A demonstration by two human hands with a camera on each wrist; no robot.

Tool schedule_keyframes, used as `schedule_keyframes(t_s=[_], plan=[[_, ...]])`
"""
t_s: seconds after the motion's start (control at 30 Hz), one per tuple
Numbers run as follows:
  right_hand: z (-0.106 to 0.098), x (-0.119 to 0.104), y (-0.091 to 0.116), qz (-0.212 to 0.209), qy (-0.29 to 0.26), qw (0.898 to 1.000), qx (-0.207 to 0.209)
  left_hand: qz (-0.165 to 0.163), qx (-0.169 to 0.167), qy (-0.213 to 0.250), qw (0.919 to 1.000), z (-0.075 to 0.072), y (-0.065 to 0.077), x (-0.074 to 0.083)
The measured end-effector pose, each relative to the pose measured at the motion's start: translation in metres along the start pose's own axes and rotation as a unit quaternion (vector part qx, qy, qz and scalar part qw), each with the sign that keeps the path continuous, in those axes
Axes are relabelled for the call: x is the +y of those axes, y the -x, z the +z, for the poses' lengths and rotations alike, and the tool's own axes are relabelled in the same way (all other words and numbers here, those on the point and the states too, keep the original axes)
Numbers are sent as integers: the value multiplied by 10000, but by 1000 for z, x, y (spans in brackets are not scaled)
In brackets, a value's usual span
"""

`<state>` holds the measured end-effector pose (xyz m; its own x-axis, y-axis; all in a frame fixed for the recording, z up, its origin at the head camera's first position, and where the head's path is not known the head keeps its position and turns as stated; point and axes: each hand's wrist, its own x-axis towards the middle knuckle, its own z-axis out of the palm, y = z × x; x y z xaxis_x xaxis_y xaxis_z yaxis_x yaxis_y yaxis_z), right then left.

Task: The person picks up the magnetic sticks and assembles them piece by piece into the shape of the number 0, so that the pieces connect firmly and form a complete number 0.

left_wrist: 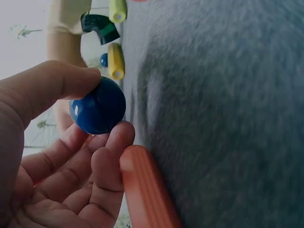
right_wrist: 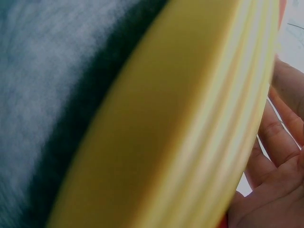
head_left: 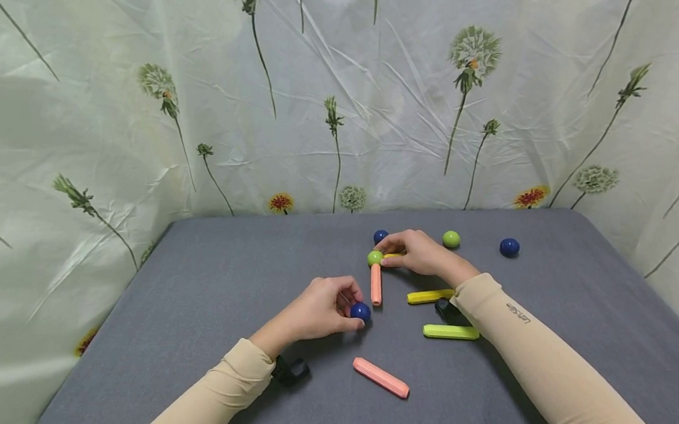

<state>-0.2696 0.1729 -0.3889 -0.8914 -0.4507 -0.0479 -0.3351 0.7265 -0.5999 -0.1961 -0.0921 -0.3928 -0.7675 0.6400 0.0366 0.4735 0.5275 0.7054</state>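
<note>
My left hand (head_left: 323, 307) pinches a dark blue ball (head_left: 360, 313) between thumb and fingers just above the cloth; the left wrist view shows the same blue ball (left_wrist: 102, 107). Farther back, my right hand (head_left: 417, 252) pinches a yellow stick (head_left: 393, 256), mostly hidden by the fingers. Its fingertips lie against a lime green ball (head_left: 375, 258). From that ball a coral stick (head_left: 376, 284) runs towards me, end against it. A second blue ball (head_left: 381, 236) is just behind. In the right wrist view, a ribbed yellow stick (right_wrist: 166, 123) covers part of the hand.
Another yellow stick (head_left: 430, 296) and a lime stick (head_left: 450, 331) lie near the right wrist. A loose coral stick (head_left: 381, 377) lies in front. Towards the back right are a green ball (head_left: 451, 239) and a blue ball (head_left: 509, 247). Patterned fabric (head_left: 306, 107) hangs behind the grey table (head_left: 229, 262).
</note>
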Motion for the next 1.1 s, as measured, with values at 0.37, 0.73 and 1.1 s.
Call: schedule_keyframes(t_s=[0.37, 0.73, 1.1], plan=[[-1, 1, -1, -2, -5, 10000, -19, -107, -106, -297, 9994, 9, -6, 11], [-1, 2, -1, -26, 24, 10000, 13, -48, -191, -189, 9996, 17, -6, 19], [0, 1, -2, 107, -63, 9999, -20, -143, -27, -235, 9996, 17, -6, 12]])
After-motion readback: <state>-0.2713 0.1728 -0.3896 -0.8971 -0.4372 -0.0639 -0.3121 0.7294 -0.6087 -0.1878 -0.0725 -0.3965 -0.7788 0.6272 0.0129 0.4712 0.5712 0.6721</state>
